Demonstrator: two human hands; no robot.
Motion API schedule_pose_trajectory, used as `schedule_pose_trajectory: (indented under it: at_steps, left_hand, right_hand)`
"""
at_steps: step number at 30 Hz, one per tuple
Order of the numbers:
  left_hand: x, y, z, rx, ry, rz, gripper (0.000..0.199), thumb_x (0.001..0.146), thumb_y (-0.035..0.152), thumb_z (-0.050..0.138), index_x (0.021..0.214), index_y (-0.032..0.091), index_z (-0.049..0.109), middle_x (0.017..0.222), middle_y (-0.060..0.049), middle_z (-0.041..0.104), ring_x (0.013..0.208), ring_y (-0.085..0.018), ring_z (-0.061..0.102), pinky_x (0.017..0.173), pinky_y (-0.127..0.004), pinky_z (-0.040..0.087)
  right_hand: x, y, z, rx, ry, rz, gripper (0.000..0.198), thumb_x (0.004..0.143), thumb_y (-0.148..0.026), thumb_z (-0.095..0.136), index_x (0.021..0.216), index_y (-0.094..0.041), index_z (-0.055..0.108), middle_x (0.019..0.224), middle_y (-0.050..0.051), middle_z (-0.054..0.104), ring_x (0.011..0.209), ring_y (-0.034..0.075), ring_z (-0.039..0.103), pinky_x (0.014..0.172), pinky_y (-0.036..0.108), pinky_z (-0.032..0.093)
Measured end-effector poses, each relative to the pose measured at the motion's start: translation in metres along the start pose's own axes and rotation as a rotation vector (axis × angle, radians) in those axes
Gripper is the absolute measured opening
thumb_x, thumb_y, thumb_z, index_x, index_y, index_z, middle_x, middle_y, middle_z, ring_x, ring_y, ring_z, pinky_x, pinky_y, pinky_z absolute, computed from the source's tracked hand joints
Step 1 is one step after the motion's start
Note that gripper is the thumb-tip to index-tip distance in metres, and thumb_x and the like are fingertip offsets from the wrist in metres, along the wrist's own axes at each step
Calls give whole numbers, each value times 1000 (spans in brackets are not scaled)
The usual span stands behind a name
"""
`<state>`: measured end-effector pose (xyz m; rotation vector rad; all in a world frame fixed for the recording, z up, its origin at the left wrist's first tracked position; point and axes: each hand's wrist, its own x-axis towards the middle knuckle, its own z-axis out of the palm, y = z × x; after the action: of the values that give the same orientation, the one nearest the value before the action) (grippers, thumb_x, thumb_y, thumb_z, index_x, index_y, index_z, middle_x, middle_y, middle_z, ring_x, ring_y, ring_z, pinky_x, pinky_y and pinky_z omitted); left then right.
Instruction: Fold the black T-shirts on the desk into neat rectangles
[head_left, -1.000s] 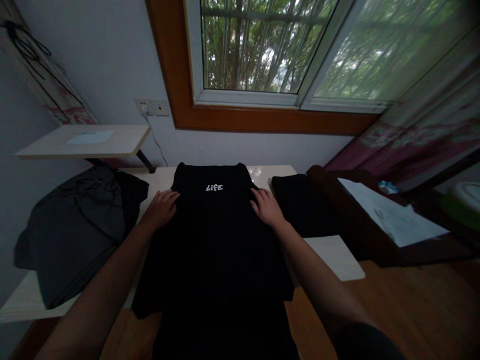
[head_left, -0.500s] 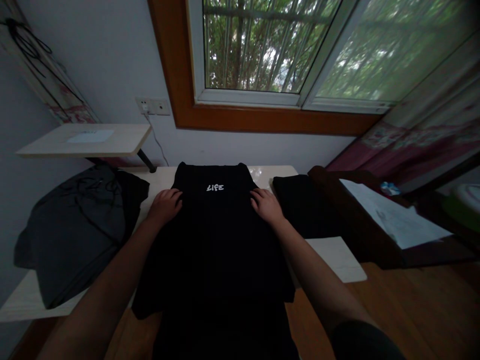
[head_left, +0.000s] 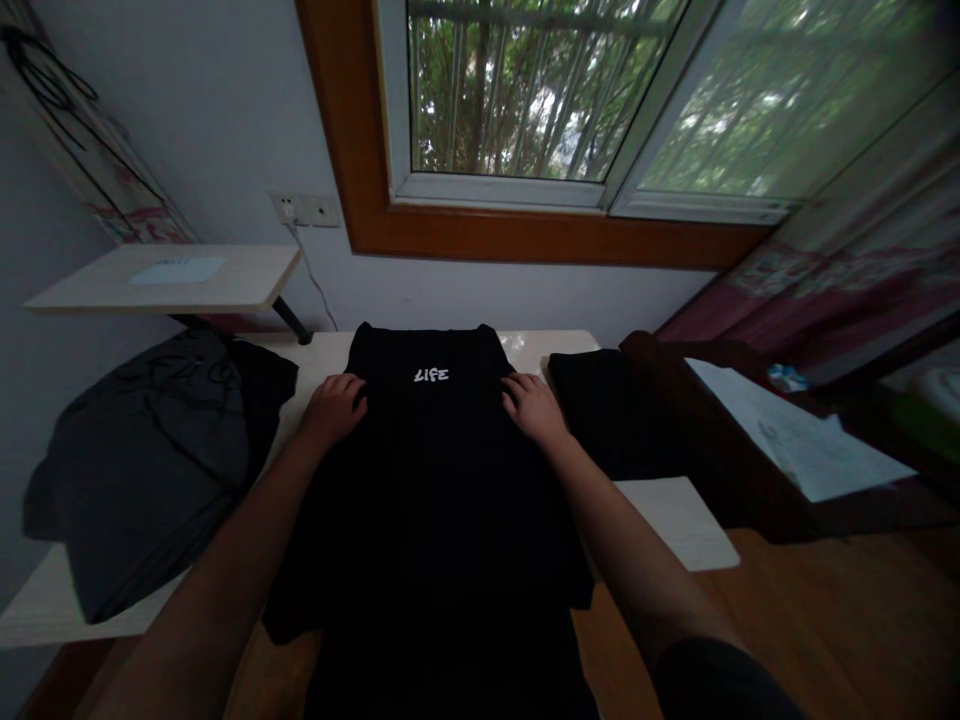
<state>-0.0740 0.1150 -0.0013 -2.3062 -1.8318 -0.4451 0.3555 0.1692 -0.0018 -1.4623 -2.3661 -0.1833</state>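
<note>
A black T-shirt (head_left: 431, 480) lies spread over the table, with small white lettering near its far end. Its near part hangs past the table's front edge. My left hand (head_left: 335, 408) is at the shirt's left side, fingers curled in on the cloth edge. Opposite it, my right hand (head_left: 531, 405) has its bent fingers closed on the right edge. The fingertips are partly lost against the dark fabric. Both hands are level with the lettering.
A dark grey heap of clothing (head_left: 161, 450) sits left, beneath a raised shelf (head_left: 247, 285). Folded black cloth (head_left: 600, 410) lies right on the pale table (head_left: 675, 520). Beyond it stands dark wooden furniture (head_left: 780, 510) bearing a white sheet (head_left: 795, 430). A window is behind.
The left fingers curl slightly more on the shirt's edge. Both hands stay at nearly the same places, and the shirt lies as before. The view has shifted a little.
</note>
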Motion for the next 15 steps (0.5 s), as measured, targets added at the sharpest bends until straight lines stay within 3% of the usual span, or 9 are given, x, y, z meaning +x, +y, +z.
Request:
schedule_pose_trajectory:
  at_steps: [6,15]
  left_hand:
    - [-14,2,-4,30,-9,-25,31,94,34,51,118,19,65,122,-13,64,117,-32,53,101,-48,47]
    - [-27,-1,-8,32,13,-61,40,97,38,47,130,22,64,140,-12,58,129,-33,48,108,-50,43]
  right_hand:
    - [-7,-3,-8,-21,16,20,34,101,-36,50,125,-19,66,127,12,66,118,31,53,104,44,44]
    - [-14,-1,-11,-14,29,90,41,104,-43,41,126,-21,67,127,14,62,116,31,54,103,44,45]
